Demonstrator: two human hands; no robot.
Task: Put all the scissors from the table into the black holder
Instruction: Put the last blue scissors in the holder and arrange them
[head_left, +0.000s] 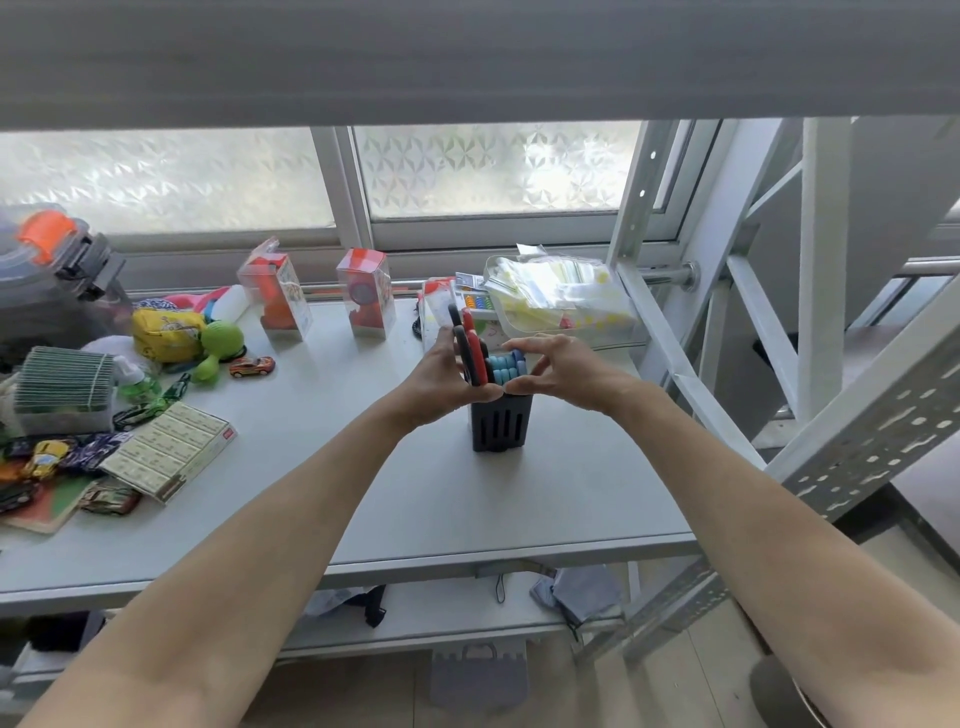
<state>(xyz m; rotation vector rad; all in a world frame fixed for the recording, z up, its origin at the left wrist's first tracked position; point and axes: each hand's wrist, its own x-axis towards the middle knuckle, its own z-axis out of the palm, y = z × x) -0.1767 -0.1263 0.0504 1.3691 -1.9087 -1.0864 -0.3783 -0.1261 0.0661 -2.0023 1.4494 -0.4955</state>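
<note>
Two forearms enter from the lower corners of the frame and meet at centre, over the black holder (501, 426). The holder stands upright on the grey table (441, 509), just right of middle. Your left hand (447, 371) is wrapped around the red-and-black scissors (472, 353), handles up, at the left side of the holder's mouth. The blades are hidden behind the hand and the holder wall, so you cannot confirm whether this pair is fully seated. Your right hand (556, 364) rests at the holder's right rim with fingers curled. Whether it pinches the rim, grips a handle or merely steadies the holder cannot be determined.

Progress, as a judgement: the task appears close to complete. Several blue scissors (504, 366) already sit in the holder, their handles packed together between your two hands. An exact count is not possible because the loops overlap.

Remaining work: seat the red-and-black pair, then check the table. No loose scissors are visible on the bare surface nearest you. The clutter at the left of the frame, including the toy cars (47, 457) and the carton of small boxes (171, 452), could conceal a pair. The clear bin (566, 299) beyond your hands, upper centre right, also blocks the table behind it.
</note>
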